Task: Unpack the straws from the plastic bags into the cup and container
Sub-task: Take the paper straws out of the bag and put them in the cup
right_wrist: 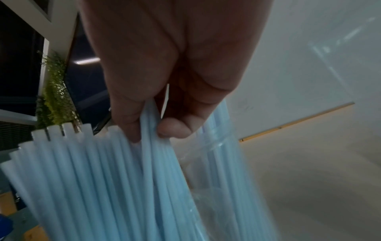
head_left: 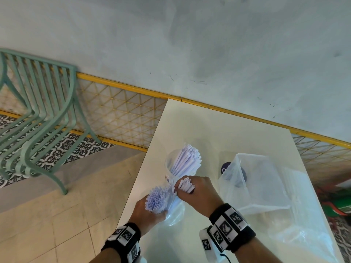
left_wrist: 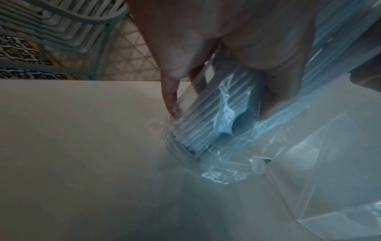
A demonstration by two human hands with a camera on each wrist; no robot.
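Observation:
A clear cup (head_left: 169,164) stands on the white table (head_left: 218,126) with several pale blue straws (head_left: 187,158) leaning in it. My left hand (head_left: 147,211) grips a clear plastic bag (head_left: 175,211) round a thick bundle of straws (head_left: 157,198), open ends up. In the left wrist view the left hand (left_wrist: 237,40) wraps the bagged bundle (left_wrist: 206,130). Just in front of the cup, my right hand (head_left: 197,194) holds a small bunch of straws (head_left: 187,185) drawn from the bundle. The right hand (right_wrist: 164,65) pinches its straws (right_wrist: 103,179) beside the cup's rim (right_wrist: 218,145). A clear container (head_left: 256,179) stands at the right.
A loose clear plastic bag (head_left: 303,215) lies over and around the container. A dark round object (head_left: 227,168) sits behind the container's left wall. A green metal chair (head_left: 38,114) stands on the floor at the left. A yellow mesh rail (head_left: 121,111) runs behind the table.

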